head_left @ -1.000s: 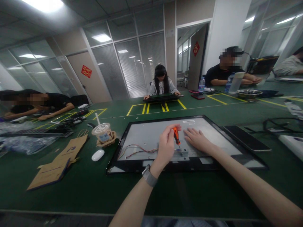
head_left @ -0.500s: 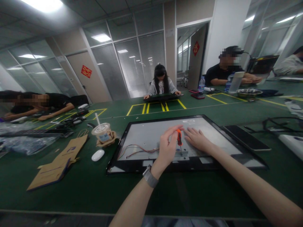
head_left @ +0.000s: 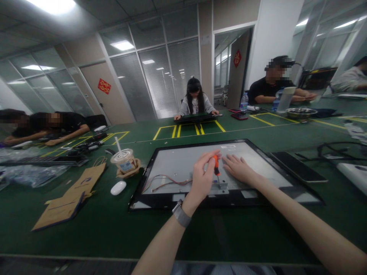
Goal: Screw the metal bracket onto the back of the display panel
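A flat monitor panel [head_left: 177, 162] lies face down on the green table, its grey metal back up, inside a black frame. My left hand [head_left: 202, 177], with a watch on the wrist, is closed around a small orange screwdriver [head_left: 216, 167] held upright. The tip rests on a small metal bracket [head_left: 219, 187] near the panel's front edge. My right hand [head_left: 239, 169] lies flat on the panel just right of the screwdriver, fingers stretched out. Thin red and white wires [head_left: 164, 181] run across the panel to the left of my left hand.
A lidded drink cup with a straw [head_left: 124, 160], a white mouse [head_left: 118, 187] and a flattened brown paper bag [head_left: 71, 196] lie left of the panel. A dark phone [head_left: 298, 166] and cables [head_left: 341, 151] lie to the right. Other people sit at the far side and the left.
My left hand's fingers have shifted on the screwdriver handle, which leaned a little to the right and back. My right hand has stayed flat on the panel.
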